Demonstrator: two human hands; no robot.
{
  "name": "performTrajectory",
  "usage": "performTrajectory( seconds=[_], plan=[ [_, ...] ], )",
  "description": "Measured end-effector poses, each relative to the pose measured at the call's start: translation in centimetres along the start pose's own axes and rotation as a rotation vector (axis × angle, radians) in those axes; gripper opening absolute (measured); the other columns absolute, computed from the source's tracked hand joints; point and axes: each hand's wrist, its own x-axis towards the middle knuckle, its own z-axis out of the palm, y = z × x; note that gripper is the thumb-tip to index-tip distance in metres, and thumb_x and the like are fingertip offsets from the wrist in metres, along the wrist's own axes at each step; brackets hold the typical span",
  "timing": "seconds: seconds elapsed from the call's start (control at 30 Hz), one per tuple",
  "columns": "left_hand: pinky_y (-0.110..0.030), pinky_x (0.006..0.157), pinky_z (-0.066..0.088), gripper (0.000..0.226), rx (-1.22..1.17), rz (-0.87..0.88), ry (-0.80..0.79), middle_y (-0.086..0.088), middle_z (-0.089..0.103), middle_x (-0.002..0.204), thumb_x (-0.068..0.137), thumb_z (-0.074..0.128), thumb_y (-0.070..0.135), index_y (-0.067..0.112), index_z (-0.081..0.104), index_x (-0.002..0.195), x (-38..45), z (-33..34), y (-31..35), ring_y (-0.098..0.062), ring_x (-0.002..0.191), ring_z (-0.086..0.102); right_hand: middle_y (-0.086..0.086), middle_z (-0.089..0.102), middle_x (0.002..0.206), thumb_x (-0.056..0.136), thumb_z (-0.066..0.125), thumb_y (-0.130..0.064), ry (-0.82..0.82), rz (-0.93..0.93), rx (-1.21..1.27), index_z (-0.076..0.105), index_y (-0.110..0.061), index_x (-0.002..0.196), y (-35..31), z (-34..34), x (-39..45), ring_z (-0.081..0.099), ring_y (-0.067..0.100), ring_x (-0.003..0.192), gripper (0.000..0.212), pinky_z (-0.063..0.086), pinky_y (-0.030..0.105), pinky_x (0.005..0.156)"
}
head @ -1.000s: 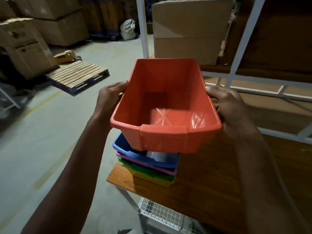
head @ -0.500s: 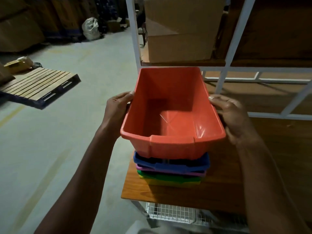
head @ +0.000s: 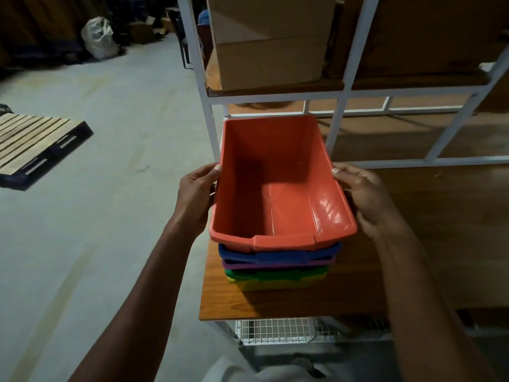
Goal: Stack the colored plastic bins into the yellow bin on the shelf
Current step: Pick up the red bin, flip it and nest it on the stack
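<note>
An orange plastic bin (head: 278,186) sits nested on top of a stack at the left end of the wooden shelf (head: 429,244). Under it show the rims of a blue bin (head: 278,255), a purple bin (head: 239,263), a green bin (head: 275,274) and, at the bottom, the yellow bin (head: 278,284). My left hand (head: 197,194) grips the orange bin's left rim. My right hand (head: 366,197) grips its right rim. The lower bins' insides are hidden by the orange one.
White metal shelf posts (head: 198,67) rise behind the stack. A cardboard box (head: 271,42) stands on the upper shelf. A wire basket (head: 275,330) hangs below the shelf board. A wooden pallet (head: 35,144) and a white sack (head: 97,37) lie on the concrete floor at left.
Both hands have lowered the orange bin down into the blue bin, so its rim now rests just above the blue rim. The view has shifted toward the shelf.
</note>
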Motion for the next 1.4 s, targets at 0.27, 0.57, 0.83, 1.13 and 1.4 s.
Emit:
performTrajectory(
  seconds=[0.27,0.57,0.83,1.13,1.4],
  plan=[
    [-0.050,0.096,0.061,0.032,0.011,-0.031,0.041,-0.010,0.077,0.120,0.107,0.056,0.026,0.015,0.072,0.132,0.2,0.1,-2.5,-0.034,0.115,0.072,0.008,0.080,0.107,0.105,0.056,-0.021,-0.033,0.065,-0.054,0.076,-0.021,0.118,2.1,0.0,0.7,0.074,0.025,0.094,0.024,0.059,0.040,0.082],
    [-0.054,0.102,0.057,0.031,0.050,-0.058,0.079,-0.009,0.078,0.119,0.106,0.057,0.026,0.015,0.072,0.131,0.5,0.2,-3.5,-0.032,0.114,0.072,0.006,0.078,0.110,0.107,0.054,-0.024,-0.060,0.104,-0.080,0.073,-0.022,0.126,3.3,-0.1,1.1,0.074,0.024,0.098,0.027,0.055,0.035,0.075],
    [-0.044,0.099,0.059,0.030,0.080,-0.057,0.070,-0.004,0.077,0.121,0.107,0.055,0.026,0.017,0.071,0.131,0.6,0.2,-3.4,-0.025,0.114,0.071,0.005,0.078,0.112,0.106,0.055,-0.025,-0.049,0.093,-0.093,0.071,-0.022,0.129,3.6,0.0,1.3,0.074,0.021,0.098,0.028,0.055,0.034,0.074],
    [-0.045,0.095,0.062,0.031,0.106,-0.058,0.055,-0.007,0.077,0.119,0.106,0.057,0.026,0.015,0.072,0.130,0.7,0.0,-3.2,-0.027,0.110,0.073,0.003,0.078,0.110,0.105,0.058,-0.027,-0.040,0.075,-0.124,0.072,-0.023,0.125,2.9,0.3,0.7,0.076,0.019,0.096,0.024,0.056,0.031,0.072],
    [-0.047,0.096,0.061,0.029,0.103,-0.027,0.038,-0.008,0.078,0.116,0.106,0.057,0.025,0.014,0.074,0.128,0.6,0.0,-2.0,-0.030,0.109,0.074,-0.001,0.073,0.108,0.098,0.069,-0.016,-0.007,-0.003,-0.147,0.070,-0.031,0.103,1.4,0.5,0.1,0.073,0.020,0.099,0.016,0.061,0.038,0.083]
  ],
)
